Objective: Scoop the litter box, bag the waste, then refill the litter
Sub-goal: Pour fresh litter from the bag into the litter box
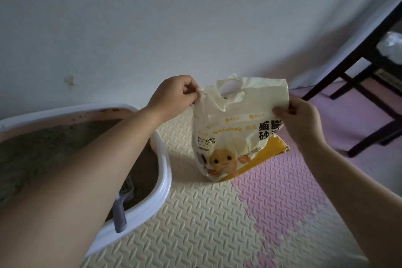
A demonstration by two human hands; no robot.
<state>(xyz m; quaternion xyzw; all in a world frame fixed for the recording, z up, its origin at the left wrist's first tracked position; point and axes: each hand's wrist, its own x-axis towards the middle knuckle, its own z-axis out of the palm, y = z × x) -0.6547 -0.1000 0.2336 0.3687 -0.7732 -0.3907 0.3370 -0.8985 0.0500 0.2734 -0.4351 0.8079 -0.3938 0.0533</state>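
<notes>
Left hand (174, 93) and right hand (302, 119) pinch the crinkled plastic litter bag (235, 137).

Cream-and-yellow litter bag (235, 128), white-rimmed litter box (162, 180)

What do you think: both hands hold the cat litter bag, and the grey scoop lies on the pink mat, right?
Not quite. The grey scoop isn't on the pink mat; the head view shows it in the litter box, its handle leaning over the white rim. The rest is right: the left hand and the right hand both hold the cat litter bag.
</notes>
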